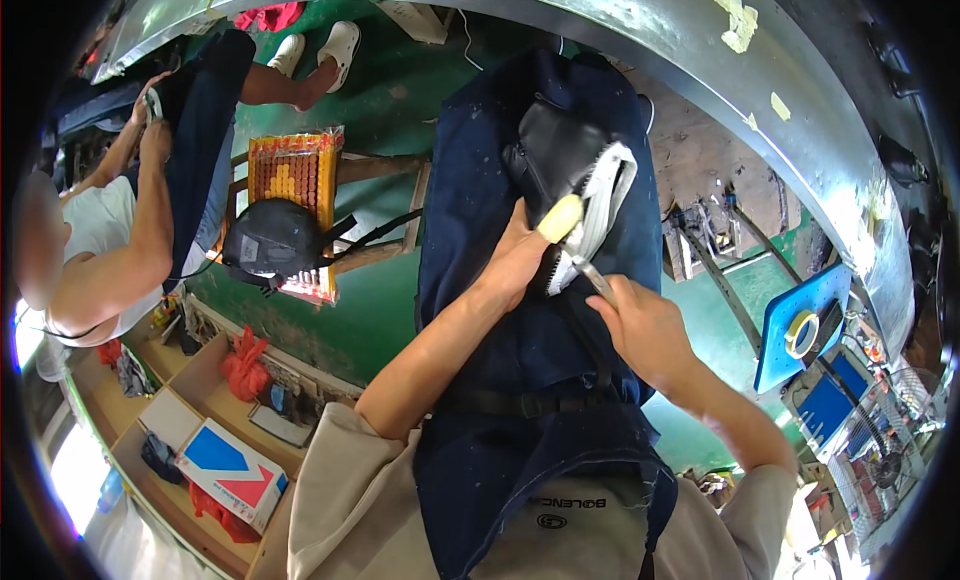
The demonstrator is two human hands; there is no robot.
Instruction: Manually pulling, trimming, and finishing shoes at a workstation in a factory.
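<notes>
A black shoe [560, 150] with a white, toothed-looking sole edge [603, 205] lies tilted on the navy apron [470, 230] over my lap. My left hand [515, 255] grips the shoe from its near left side. A yellow wrap or cover [561, 218] is on its thumb, pressed by the white edge. In my closed right hand [640, 325] is a slim hand tool [592, 275] with a pale shaft. Its tip is at the near end of the sole edge; what kind of tool it is I cannot make out.
To the left, a black bag [275, 238] rests on a wooden stool beside packaged goods [292, 170]. A co-worker [120, 220] sits further left. Wooden compartments [205, 380] stand at lower left. A metal rim [640, 40] curves overhead; a blue stool [785, 345] with a tape roll [801, 335] is right.
</notes>
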